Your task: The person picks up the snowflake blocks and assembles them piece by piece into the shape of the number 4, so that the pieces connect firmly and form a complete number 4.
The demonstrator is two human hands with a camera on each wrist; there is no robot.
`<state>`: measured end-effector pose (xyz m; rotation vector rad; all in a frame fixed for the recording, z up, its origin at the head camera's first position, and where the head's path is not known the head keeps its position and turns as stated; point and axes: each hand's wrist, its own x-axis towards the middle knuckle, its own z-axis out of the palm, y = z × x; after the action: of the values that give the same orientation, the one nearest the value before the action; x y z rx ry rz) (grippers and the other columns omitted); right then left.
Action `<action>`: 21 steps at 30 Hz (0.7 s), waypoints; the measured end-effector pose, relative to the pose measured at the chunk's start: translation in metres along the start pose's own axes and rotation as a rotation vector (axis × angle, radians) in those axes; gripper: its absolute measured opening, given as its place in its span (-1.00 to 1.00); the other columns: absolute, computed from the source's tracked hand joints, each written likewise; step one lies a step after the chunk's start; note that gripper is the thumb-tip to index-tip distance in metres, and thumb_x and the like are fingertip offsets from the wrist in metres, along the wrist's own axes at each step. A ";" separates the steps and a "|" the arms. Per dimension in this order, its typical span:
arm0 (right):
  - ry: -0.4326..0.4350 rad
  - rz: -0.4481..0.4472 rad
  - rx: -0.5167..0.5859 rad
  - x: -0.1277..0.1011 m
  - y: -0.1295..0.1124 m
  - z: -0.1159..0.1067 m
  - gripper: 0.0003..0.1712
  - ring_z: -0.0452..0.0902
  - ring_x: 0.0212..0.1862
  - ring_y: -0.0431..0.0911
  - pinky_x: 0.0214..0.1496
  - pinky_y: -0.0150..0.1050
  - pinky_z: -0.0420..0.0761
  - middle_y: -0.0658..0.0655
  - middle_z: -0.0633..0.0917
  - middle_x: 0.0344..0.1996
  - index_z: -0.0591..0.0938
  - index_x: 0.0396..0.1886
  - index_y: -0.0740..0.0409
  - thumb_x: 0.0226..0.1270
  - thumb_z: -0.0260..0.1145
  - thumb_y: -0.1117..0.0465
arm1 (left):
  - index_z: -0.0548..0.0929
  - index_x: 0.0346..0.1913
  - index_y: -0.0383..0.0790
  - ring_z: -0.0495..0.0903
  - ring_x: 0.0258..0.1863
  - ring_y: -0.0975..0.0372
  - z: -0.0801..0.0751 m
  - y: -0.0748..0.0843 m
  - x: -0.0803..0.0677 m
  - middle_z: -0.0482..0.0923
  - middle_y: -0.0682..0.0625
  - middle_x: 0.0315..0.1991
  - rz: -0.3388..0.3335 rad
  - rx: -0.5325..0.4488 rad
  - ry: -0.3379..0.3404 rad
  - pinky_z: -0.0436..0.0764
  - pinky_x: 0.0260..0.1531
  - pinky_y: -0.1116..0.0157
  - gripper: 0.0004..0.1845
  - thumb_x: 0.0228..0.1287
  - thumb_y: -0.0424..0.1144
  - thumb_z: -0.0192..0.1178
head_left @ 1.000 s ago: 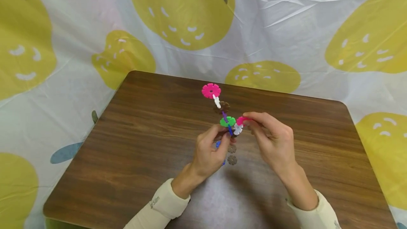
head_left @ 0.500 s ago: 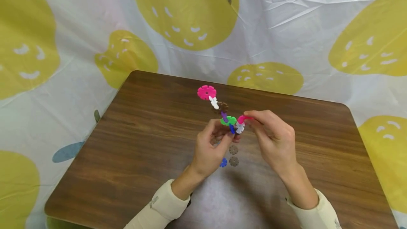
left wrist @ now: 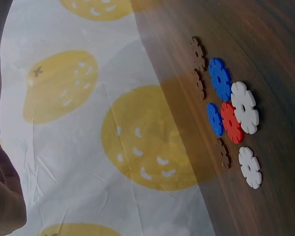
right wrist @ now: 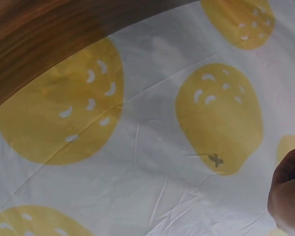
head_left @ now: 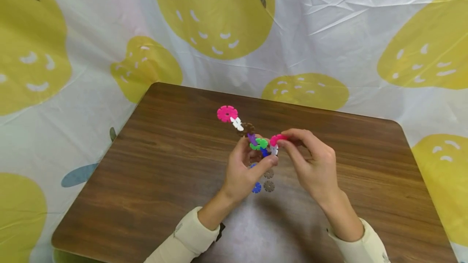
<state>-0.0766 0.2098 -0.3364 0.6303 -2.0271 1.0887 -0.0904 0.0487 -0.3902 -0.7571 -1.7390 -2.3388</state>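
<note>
Above the brown table (head_left: 146,173) I hold a chain of interlocking plastic flower discs. The chain runs from a pink disc (head_left: 227,113) through a white one (head_left: 237,123), a brown one (head_left: 248,128) and a purple one to a green disc (head_left: 259,143). My left hand (head_left: 248,165) grips the chain's near end from below. My right hand (head_left: 303,153) pinches a second pink disc (head_left: 277,138) against that end, beside a small white disc (head_left: 274,149). Only a bit of each hand shows in the wrist views.
Loose discs lie on the table under my hands: a blue one (head_left: 256,187) and two brown ones (head_left: 269,186). The left wrist view shows these and more, blue (left wrist: 219,78), red (left wrist: 231,122) and white (left wrist: 245,107). A white cloth with yellow fruit prints (head_left: 212,11) surrounds the table.
The chain has swung left and lower, its far pink disc dropping toward the table. Both hands stayed close together, the right one still pinching its pink disc.
</note>
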 end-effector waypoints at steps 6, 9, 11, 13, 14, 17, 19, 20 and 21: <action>-0.021 0.002 -0.026 -0.001 0.002 -0.006 -0.68 0.65 -0.18 -0.37 -0.02 -0.58 0.61 0.13 0.81 -0.29 0.76 -0.13 0.26 0.12 0.48 0.57 | 0.53 0.03 -0.48 0.63 -0.32 0.38 -0.003 -0.002 0.001 0.63 -0.34 -0.18 0.028 0.064 0.007 0.65 -0.28 0.43 -0.63 0.21 -0.44 0.37; -0.002 0.041 -0.054 -0.004 0.006 -0.012 -0.66 0.64 -0.16 -0.40 0.00 -0.59 0.59 0.14 0.80 -0.28 0.77 -0.08 0.26 0.15 0.46 0.57 | 0.56 0.01 -0.48 0.62 -0.34 0.39 -0.006 -0.003 0.002 0.65 -0.32 -0.25 0.048 0.098 0.014 0.67 -0.30 0.41 -0.65 0.19 -0.45 0.38; 0.017 0.078 -0.073 -0.008 0.010 -0.016 -0.66 0.63 -0.14 -0.42 0.01 -0.59 0.57 0.14 0.79 -0.29 0.77 -0.05 0.26 0.17 0.45 0.56 | 0.59 -0.02 -0.46 0.61 -0.35 0.39 -0.009 -0.004 0.002 0.66 -0.31 -0.26 0.065 0.117 0.018 0.68 -0.30 0.40 -0.68 0.19 -0.45 0.38; 0.021 0.129 -0.091 -0.012 0.016 -0.021 -0.65 0.60 -0.14 -0.44 0.01 -0.59 0.55 0.15 0.78 -0.28 0.76 -0.01 0.25 0.21 0.45 0.53 | 0.61 -0.05 -0.42 0.61 -0.35 0.38 -0.012 -0.004 0.003 0.67 -0.30 -0.28 0.089 0.129 0.018 0.69 -0.31 0.38 -0.72 0.19 -0.45 0.38; 0.016 0.153 -0.105 -0.014 0.019 -0.023 -0.64 0.60 -0.14 -0.43 0.02 -0.59 0.55 0.15 0.77 -0.27 0.75 0.02 0.25 0.22 0.45 0.51 | 0.62 -0.05 -0.41 0.62 -0.35 0.38 -0.014 -0.004 0.003 0.67 -0.30 -0.28 0.098 0.131 0.018 0.69 -0.32 0.37 -0.73 0.20 -0.45 0.38; -0.029 0.254 -0.165 -0.022 0.029 -0.030 -0.56 0.60 -0.10 -0.31 0.08 -0.57 0.50 0.17 0.74 -0.19 0.69 0.16 0.23 0.27 0.47 0.41 | 0.64 -0.08 -0.40 0.64 -0.36 0.36 -0.018 -0.002 0.005 0.68 -0.31 -0.28 0.118 0.131 0.024 0.69 -0.33 0.37 -0.76 0.21 -0.44 0.37; -0.080 0.338 -0.202 -0.027 0.036 -0.033 -0.48 0.61 -0.03 -0.17 0.14 -0.49 0.49 0.19 0.72 -0.09 0.63 0.26 0.21 0.32 0.48 0.31 | 0.64 -0.09 -0.39 0.67 -0.35 0.36 -0.019 -0.001 0.006 0.69 -0.32 -0.28 0.118 0.128 0.025 0.68 -0.32 0.39 -0.78 0.22 -0.43 0.37; -0.107 0.377 -0.218 -0.029 0.040 -0.035 -0.44 0.60 0.02 -0.09 0.19 -0.40 0.50 0.19 0.70 -0.05 0.60 0.31 0.21 0.34 0.48 0.26 | 0.64 -0.09 -0.40 0.68 -0.34 0.37 -0.020 -0.001 0.006 0.69 -0.32 -0.28 0.116 0.126 0.026 0.68 -0.31 0.39 -0.78 0.22 -0.43 0.36; -0.136 0.415 -0.234 -0.032 0.045 -0.035 -0.40 0.59 0.06 -0.02 0.22 -0.31 0.49 0.20 0.69 -0.01 0.56 0.36 0.21 0.36 0.47 0.20 | 0.64 -0.10 -0.40 0.69 -0.34 0.37 -0.020 -0.001 0.006 0.69 -0.33 -0.28 0.113 0.124 0.026 0.68 -0.31 0.40 -0.79 0.22 -0.43 0.36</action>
<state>-0.0749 0.2655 -0.3708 0.1685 -2.4287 1.0343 -0.1019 0.0314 -0.3923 -0.7797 -1.7623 -2.1372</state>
